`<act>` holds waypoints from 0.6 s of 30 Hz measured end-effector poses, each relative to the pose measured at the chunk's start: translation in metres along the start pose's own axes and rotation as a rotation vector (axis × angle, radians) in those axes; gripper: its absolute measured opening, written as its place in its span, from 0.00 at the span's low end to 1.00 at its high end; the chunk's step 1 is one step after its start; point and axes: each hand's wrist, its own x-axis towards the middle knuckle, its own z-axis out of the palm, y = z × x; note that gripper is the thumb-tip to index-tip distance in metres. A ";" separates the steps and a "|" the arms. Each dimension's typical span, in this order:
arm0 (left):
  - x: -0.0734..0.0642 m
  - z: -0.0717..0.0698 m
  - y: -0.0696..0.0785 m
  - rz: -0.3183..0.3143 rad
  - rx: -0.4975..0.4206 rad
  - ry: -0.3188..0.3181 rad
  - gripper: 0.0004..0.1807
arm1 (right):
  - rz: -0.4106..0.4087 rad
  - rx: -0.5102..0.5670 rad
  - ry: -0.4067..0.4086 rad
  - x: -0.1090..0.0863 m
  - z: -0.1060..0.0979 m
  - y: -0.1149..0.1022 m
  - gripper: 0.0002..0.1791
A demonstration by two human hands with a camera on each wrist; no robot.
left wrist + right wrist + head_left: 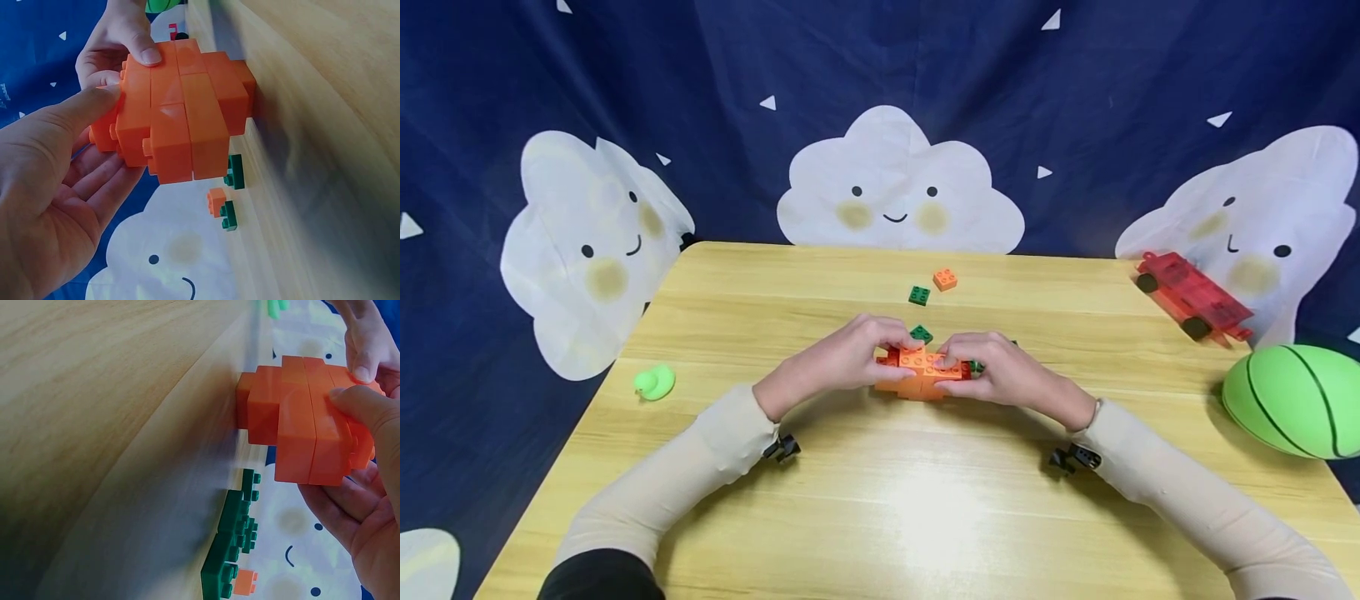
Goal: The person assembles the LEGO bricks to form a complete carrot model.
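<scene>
A stepped block of stacked orange toy bricks (919, 387) stands on the table, narrower at its base, with studs on top. My left hand (853, 354) grips its left end, thumb on the near face and fingers at the far side. From the other end my right hand (1003, 371) holds the same block, its thumb also pressing the near face. In the left wrist view, smooth orange brick walls (172, 128) show between both thumbs. The fingers behind the block are partly hidden in both wrist views.
Loose green bricks (919, 295) and an orange brick (945, 279) lie beyond the block; more green bricks (216, 562) show in the right wrist view. A green toy duck (655, 382) sits left. At right are a red toy car (1195, 296) and a green ball (1296, 402).
</scene>
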 end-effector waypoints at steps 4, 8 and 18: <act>-0.001 0.001 0.000 0.007 0.005 0.012 0.17 | -0.006 0.000 0.007 0.000 0.001 0.000 0.11; -0.004 0.003 0.000 0.023 0.016 0.026 0.15 | -0.004 0.008 0.001 0.001 0.002 -0.001 0.11; -0.006 0.013 -0.002 -0.002 -0.013 0.070 0.15 | 0.026 0.040 -0.044 0.001 -0.005 -0.002 0.10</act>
